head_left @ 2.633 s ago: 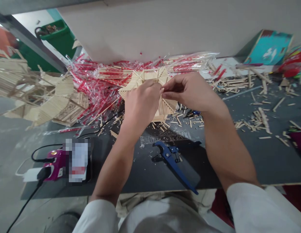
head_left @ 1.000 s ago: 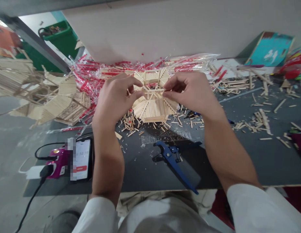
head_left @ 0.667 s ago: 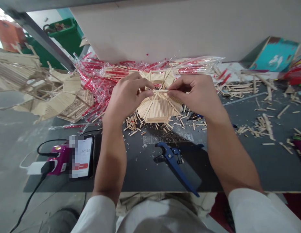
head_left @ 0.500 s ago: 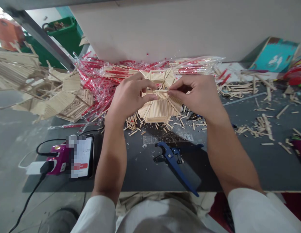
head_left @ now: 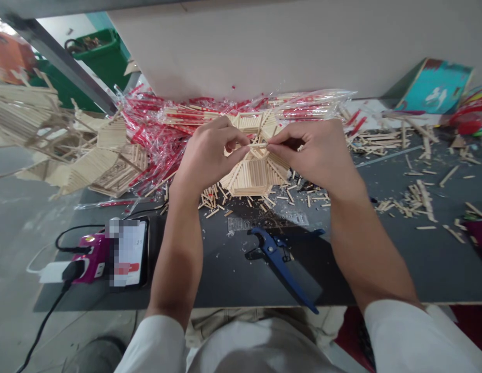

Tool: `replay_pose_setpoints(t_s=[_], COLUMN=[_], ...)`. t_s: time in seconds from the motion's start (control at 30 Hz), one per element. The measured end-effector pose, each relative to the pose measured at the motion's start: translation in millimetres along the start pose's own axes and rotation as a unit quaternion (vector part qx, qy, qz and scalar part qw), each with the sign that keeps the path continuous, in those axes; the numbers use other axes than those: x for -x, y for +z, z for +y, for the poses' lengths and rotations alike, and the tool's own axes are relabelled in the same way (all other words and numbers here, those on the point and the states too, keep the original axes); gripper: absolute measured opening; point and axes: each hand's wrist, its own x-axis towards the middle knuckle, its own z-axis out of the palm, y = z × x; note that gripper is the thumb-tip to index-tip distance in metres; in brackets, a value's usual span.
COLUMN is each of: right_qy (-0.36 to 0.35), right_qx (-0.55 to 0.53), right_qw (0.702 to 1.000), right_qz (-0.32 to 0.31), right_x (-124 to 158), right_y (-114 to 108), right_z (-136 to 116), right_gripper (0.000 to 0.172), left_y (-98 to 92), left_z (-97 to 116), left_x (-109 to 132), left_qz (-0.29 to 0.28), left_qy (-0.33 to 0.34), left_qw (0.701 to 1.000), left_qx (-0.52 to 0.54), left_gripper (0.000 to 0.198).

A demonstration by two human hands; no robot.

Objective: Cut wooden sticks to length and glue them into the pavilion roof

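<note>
A short wooden stick (head_left: 258,146) spans the gap between my two hands, above a model of glued wooden sticks (head_left: 251,177) with sloping panels. My left hand (head_left: 209,150) has its thumb and forefinger closed at the stick's left end. At the other end, my right hand (head_left: 312,153) pinches it between thumb and forefinger. Thin sticks stand up from the model's top just behind the fingertips. Parts of the model's sides are hidden by my hands.
A blue cutter (head_left: 281,264) lies near the front edge, behind it a clear ruler (head_left: 241,224). Left are a phone (head_left: 134,254), a purple power adapter (head_left: 91,256) and a larger stick structure (head_left: 81,160). Plastic-wrapped sticks (head_left: 155,129) pile up behind; offcuts (head_left: 415,202) lie right.
My left thumb and forefinger have drawn closer together at the stick's left end. My right hand keeps its pinch in nearly the same place.
</note>
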Motion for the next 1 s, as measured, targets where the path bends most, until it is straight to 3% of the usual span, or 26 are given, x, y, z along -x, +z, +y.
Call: replay_pose_setpoints(t_s=[0.57, 0.8, 1.0], right_qy=[0.005, 0.000, 0.001], right_qx=[0.005, 0.033, 0.035], right_qw=[1.000, 0.999, 0.999], right_qz=[-0.011, -0.027, -0.010], right_x=[2.0, 2.0, 2.3], right_y=[-4.1, -5.2, -8.4], right_z=[-4.1, -4.5, -8.0], right_gripper=[0.011, 0.012, 0.015], left_y=[-7.9, -13.2, -16.5], left_z=[4.1, 8.8, 3.7], left_x=[0.4, 2.3, 4.2], left_qz=[-0.022, 0.078, 0.106], left_qy=[-0.007, -0.016, -0.012], left_qw=[0.999, 0.997, 0.994], left_qx=[0.025, 0.012, 0.019], left_gripper=[0.010, 0.013, 0.013])
